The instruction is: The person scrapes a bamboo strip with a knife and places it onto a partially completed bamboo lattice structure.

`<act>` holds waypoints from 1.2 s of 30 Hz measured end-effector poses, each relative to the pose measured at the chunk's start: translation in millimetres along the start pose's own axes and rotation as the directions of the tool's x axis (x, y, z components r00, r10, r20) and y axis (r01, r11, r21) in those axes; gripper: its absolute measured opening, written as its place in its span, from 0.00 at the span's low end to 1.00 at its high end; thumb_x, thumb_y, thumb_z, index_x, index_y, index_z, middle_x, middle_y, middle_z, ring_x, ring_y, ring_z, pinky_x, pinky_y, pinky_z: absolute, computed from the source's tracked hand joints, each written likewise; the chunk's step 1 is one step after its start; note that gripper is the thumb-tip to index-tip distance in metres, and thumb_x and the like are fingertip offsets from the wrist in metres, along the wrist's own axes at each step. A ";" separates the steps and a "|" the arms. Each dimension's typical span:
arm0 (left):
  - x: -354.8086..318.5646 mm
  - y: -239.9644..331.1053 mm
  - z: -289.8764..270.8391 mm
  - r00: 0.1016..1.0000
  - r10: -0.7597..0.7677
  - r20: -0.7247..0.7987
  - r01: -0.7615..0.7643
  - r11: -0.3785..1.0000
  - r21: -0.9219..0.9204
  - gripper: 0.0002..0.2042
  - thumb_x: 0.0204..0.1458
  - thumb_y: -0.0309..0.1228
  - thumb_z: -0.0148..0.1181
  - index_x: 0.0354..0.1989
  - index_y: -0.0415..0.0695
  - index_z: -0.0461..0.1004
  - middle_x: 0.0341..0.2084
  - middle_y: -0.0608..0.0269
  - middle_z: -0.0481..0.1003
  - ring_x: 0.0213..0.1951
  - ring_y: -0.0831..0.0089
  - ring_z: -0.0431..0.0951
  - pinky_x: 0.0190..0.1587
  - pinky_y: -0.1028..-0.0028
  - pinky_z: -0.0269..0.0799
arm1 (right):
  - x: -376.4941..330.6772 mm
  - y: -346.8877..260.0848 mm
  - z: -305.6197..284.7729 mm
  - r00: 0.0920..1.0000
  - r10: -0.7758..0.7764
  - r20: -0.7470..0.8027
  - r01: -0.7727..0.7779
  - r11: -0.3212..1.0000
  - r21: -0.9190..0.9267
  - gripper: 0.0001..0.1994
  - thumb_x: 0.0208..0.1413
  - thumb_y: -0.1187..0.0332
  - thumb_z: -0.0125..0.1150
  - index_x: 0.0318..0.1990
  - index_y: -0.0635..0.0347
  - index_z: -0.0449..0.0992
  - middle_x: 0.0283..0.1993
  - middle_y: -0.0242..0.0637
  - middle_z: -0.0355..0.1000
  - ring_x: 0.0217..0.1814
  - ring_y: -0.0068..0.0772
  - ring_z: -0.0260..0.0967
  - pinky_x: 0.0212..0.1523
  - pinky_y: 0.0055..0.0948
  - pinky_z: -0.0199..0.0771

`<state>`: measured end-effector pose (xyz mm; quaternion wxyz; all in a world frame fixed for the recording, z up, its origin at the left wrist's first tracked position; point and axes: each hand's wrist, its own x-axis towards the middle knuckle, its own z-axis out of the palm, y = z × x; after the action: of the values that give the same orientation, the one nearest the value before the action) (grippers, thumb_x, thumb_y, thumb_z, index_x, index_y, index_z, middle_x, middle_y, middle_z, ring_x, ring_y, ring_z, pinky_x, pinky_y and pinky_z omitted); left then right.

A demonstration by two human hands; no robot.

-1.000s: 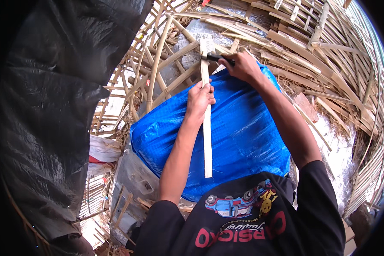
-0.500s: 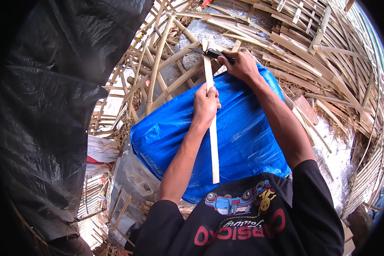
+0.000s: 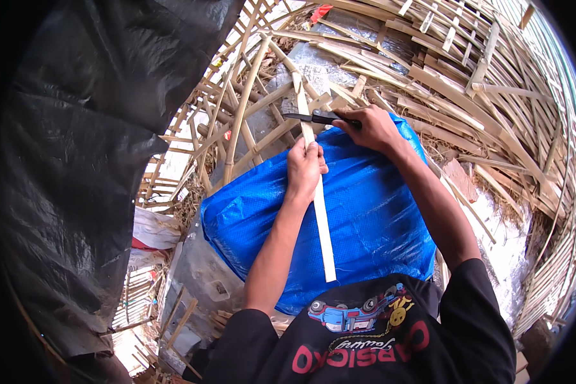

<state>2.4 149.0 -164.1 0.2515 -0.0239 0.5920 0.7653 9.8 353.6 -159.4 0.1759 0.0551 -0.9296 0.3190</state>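
Note:
A pale, flat bamboo strip (image 3: pixel 323 224) runs lengthwise above the blue tarp (image 3: pixel 377 211) spread over my lap. My left hand (image 3: pixel 304 169) is closed round the strip above its middle. In my right hand (image 3: pixel 372 128) is a black-handled knife (image 3: pixel 324 117), its handle inside my closed fingers. The dark blade points left and lies across the strip, a little beyond my left hand. The strip's far end sticks out past the blade, and its near end reaches almost to my black shirt.
A lattice of bamboo poles (image 3: pixel 243 109) stands ahead to the left. Split bamboo slats (image 3: pixel 454 83) are piled at the far right. Black plastic sheeting (image 3: pixel 77 160) hangs along the left side. A clear plastic container (image 3: pixel 217 288) sits beside the tarp.
The knife has slid along the strip toward me, closer to my left hand. More of the strip's far end now shows beyond the blade. My left hand still grips it.

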 end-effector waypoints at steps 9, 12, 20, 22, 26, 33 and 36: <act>-10.5 8.0 5.0 1.000 -0.008 -0.004 0.009 0.998 0.069 0.11 0.67 0.26 0.43 0.54 0.36 0.64 0.26 0.68 0.64 0.18 0.86 0.58 0.20 0.81 0.59 | 21.6 12.0 12.5 0.988 0.065 -0.141 -0.084 0.987 -0.135 0.18 0.56 0.49 0.62 0.45 0.48 0.84 0.29 0.50 0.77 0.31 0.53 0.76 0.34 0.44 0.77; -2.5 4.7 1.2 0.999 -0.028 -0.026 0.028 1.000 0.010 0.12 0.67 0.27 0.43 0.55 0.37 0.64 0.26 0.68 0.64 0.19 0.85 0.58 0.20 0.81 0.59 | 13.9 10.0 -0.7 0.991 -0.043 0.125 0.036 0.998 0.059 0.17 0.56 0.51 0.63 0.45 0.48 0.84 0.28 0.50 0.77 0.29 0.53 0.76 0.33 0.43 0.76; -12.2 7.7 7.3 0.999 -0.045 0.020 0.044 0.998 0.052 0.12 0.67 0.28 0.45 0.55 0.37 0.65 0.25 0.69 0.64 0.19 0.87 0.57 0.20 0.83 0.58 | 20.0 28.7 11.9 0.995 -0.048 -0.087 0.041 0.996 -0.084 0.18 0.56 0.50 0.64 0.48 0.48 0.83 0.26 0.52 0.75 0.22 0.48 0.74 0.26 0.38 0.73; -11.7 11.9 10.3 1.000 -0.019 0.025 0.018 0.999 0.028 0.12 0.67 0.28 0.45 0.55 0.37 0.65 0.25 0.69 0.65 0.19 0.87 0.57 0.20 0.83 0.58 | 25.5 15.3 6.6 0.998 0.047 -0.037 -0.049 0.998 -0.046 0.18 0.56 0.50 0.64 0.49 0.48 0.82 0.25 0.51 0.75 0.22 0.49 0.74 0.27 0.37 0.73; -12.2 10.2 12.1 0.997 0.022 0.073 -0.032 0.991 0.129 0.12 0.67 0.27 0.44 0.54 0.36 0.65 0.25 0.70 0.65 0.18 0.87 0.57 0.19 0.83 0.58 | 25.9 21.1 14.7 0.967 0.161 -0.197 -0.178 0.982 -0.067 0.17 0.55 0.51 0.64 0.47 0.47 0.83 0.22 0.51 0.73 0.22 0.52 0.73 0.28 0.41 0.73; -13.5 9.6 9.9 0.997 -0.016 0.076 0.008 0.995 0.103 0.11 0.67 0.28 0.45 0.53 0.36 0.66 0.25 0.69 0.64 0.19 0.86 0.58 0.19 0.82 0.57 | 29.3 25.8 9.5 0.978 0.157 -0.138 -0.172 0.979 -0.106 0.19 0.57 0.52 0.65 0.49 0.53 0.82 0.19 0.50 0.73 0.15 0.29 0.69 0.22 0.35 0.68; -12.4 7.6 6.3 0.996 -0.015 0.091 0.011 0.999 0.045 0.11 0.67 0.29 0.45 0.53 0.36 0.66 0.25 0.69 0.64 0.19 0.86 0.58 0.19 0.82 0.58 | 36.7 38.6 4.5 0.979 0.148 -0.140 -0.152 0.988 -0.019 0.18 0.57 0.53 0.64 0.49 0.53 0.82 0.23 0.51 0.75 0.17 0.33 0.71 0.24 0.35 0.69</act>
<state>11.7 149.1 -151.3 0.2836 0.0126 0.5966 0.7507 -34.0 381.8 -171.6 0.2160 -0.0397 -0.9213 0.3207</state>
